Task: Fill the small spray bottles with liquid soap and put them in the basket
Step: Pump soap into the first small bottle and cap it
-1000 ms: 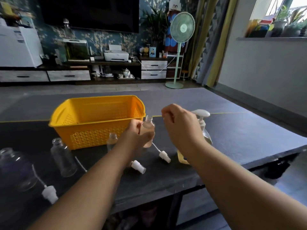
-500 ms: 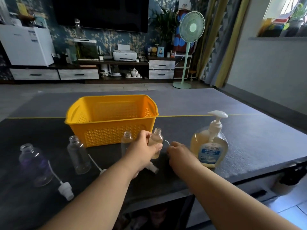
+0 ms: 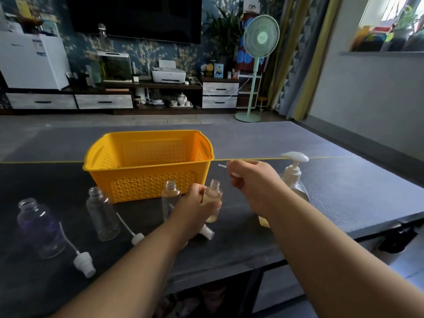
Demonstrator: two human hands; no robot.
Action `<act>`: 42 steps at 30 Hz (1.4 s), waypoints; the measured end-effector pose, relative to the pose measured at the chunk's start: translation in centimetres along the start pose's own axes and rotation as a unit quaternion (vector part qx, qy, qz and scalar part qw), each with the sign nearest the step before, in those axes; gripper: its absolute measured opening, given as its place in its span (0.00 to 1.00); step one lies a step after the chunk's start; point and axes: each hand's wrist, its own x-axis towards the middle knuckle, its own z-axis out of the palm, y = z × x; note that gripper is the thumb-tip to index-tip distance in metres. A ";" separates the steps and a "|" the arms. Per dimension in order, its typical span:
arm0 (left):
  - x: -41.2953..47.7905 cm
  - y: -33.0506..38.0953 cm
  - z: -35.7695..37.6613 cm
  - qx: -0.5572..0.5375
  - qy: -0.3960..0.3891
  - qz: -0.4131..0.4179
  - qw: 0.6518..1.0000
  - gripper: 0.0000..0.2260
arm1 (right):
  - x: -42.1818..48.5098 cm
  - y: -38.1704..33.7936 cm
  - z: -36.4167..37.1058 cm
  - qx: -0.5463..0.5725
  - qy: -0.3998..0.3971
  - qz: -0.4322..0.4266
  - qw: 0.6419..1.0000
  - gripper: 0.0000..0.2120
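Note:
My left hand point(image 3: 196, 208) grips a small open bottle point(image 3: 213, 198) with yellowish soap in it, upright on the dark table. My right hand point(image 3: 253, 180) is raised beside it, closed on a white spray cap point(image 3: 234, 174) whose thin tube point(image 3: 222, 165) sticks out to the left. An empty small bottle point(image 3: 169, 198) stands just left of my left hand. The yellow basket point(image 3: 146, 166) sits behind them and looks empty. The soap pump bottle point(image 3: 294, 177) stands behind my right wrist, partly hidden.
Two larger clear bottles point(image 3: 103, 214) point(image 3: 40, 226) stand open at the left. Loose spray caps with tubes lie on the table point(image 3: 137, 237) point(image 3: 83, 265) point(image 3: 206, 232). The table's front edge point(image 3: 229, 269) is close to me. A fan point(image 3: 260, 40) and a TV cabinet point(image 3: 103, 99) are far behind.
My right hand went down to the table beside the bottle, picked up a spray cap and rose again with it. My left hand stayed on the soap-filled bottle.

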 end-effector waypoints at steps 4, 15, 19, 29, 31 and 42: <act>-0.1 0.1 0.0 -0.022 -0.015 -0.004 1.000 0.13 | -0.4 0.2 -0.2 -0.103 -0.048 0.010 0.993 0.08; 0.4 -0.8 -0.1 0.023 -0.006 0.038 0.999 0.13 | -1.1 -1.3 -0.6 -0.114 0.108 -0.242 0.957 0.08; 0.6 -0.9 -0.1 0.053 0.007 0.049 0.997 0.14 | -0.8 -1.8 -0.7 -0.123 0.109 -0.260 0.951 0.09; 0.5 -0.6 0.1 0.088 0.013 0.079 0.993 0.14 | -0.1 -1.1 0.0 -0.159 0.073 -0.229 0.958 0.10; 0.4 -0.1 0.1 0.078 0.007 0.078 0.994 0.14 | 0.1 -0.4 0.2 -0.173 0.065 -0.217 0.959 0.11; 0.0 0.8 0.1 0.062 0.019 0.060 0.996 0.11 | 0.7 2.9 0.9 -0.225 0.000 -0.150 0.963 0.08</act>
